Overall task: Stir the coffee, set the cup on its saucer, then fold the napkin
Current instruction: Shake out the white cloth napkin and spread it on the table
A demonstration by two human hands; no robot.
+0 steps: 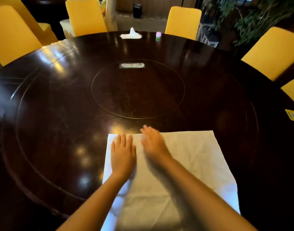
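A white cloth napkin (192,157) lies spread flat at the near edge of a dark round table (59,114). My left hand (123,154) rests palm down on the napkin's left part, fingers together and pointing away from me. My right hand (153,144) lies flat just to the right of it, near the napkin's far edge, blurred by motion. Neither hand grips anything. No coffee cup, saucer or spoon is in view.
A round inset turntable (138,88) with a small card (132,65) fills the table's middle. At the far edge stand a tissue pack (131,35) and a small pink-lidded jar (158,36). Yellow chairs (86,17) ring the table. A yellow card (293,117) lies at the right.
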